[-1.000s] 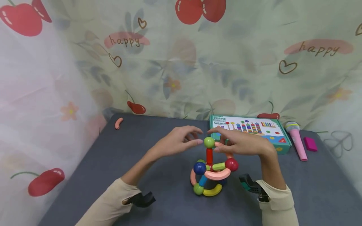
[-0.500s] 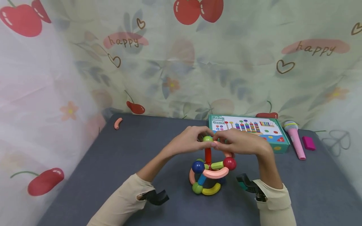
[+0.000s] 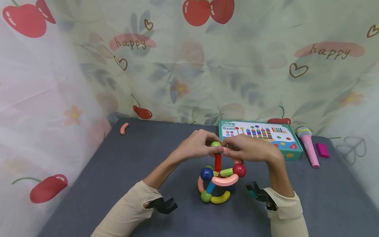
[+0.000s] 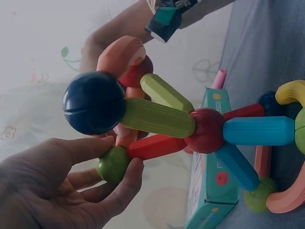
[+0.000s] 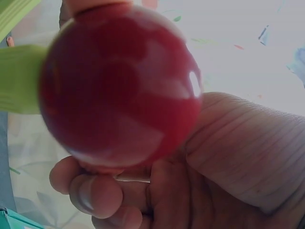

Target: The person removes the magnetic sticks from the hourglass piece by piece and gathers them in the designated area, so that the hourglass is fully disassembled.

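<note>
A construction of coloured balls and sticks stands on the table, with a green ball (image 3: 215, 144) on top of an upright red stick (image 3: 217, 162). My left hand (image 3: 193, 145) pinches that ball between thumb and fingers, as the left wrist view confirms. Beside it, my right hand (image 3: 253, 148) holds the upper end of a curved pink stick (image 3: 238, 161) against the green ball. The stick's lower end meets a red ball (image 3: 239, 170), which fills much of the right wrist view. A dark blue ball (image 4: 94, 103) and light green sticks (image 4: 159, 118) form the middle level.
Behind the hands lies a game box (image 3: 291, 153). To its right are a pink toy microphone (image 3: 309, 148) and a small magenta block (image 3: 322, 150). A loose curved pink stick (image 3: 124, 128) lies at the table's far left corner. Patterned cloth (image 3: 165, 75) hangs behind.
My left hand has moved right and taken hold of the green ball. My right hand's fingers have come in against the ball at the pink stick's end.
</note>
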`<state>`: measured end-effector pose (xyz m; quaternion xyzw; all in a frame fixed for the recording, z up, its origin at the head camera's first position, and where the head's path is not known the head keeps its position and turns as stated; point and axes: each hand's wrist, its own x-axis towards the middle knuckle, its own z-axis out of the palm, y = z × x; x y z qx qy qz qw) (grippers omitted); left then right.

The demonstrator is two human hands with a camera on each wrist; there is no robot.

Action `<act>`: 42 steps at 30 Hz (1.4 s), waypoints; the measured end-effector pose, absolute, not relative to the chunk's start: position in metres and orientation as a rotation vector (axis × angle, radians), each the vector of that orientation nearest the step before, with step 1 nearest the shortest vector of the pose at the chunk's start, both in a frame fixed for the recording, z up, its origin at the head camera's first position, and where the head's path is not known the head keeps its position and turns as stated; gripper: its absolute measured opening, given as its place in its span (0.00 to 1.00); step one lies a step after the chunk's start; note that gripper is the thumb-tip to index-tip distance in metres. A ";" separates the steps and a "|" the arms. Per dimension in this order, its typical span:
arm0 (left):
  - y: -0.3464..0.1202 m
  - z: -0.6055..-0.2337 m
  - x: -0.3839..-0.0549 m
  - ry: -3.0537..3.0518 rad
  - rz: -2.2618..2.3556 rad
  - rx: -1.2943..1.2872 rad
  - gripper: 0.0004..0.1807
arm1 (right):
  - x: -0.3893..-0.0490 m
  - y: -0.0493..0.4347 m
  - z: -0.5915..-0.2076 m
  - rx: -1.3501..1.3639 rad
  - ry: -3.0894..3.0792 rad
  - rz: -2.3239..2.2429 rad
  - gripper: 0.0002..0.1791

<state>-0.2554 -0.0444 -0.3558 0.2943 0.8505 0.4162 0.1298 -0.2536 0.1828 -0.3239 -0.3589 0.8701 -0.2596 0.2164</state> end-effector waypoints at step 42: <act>-0.254 -0.444 -0.363 2.977 1.267 -0.075 0.27 | -0.250 0.187 -0.323 -0.974 2.427 -0.675 0.20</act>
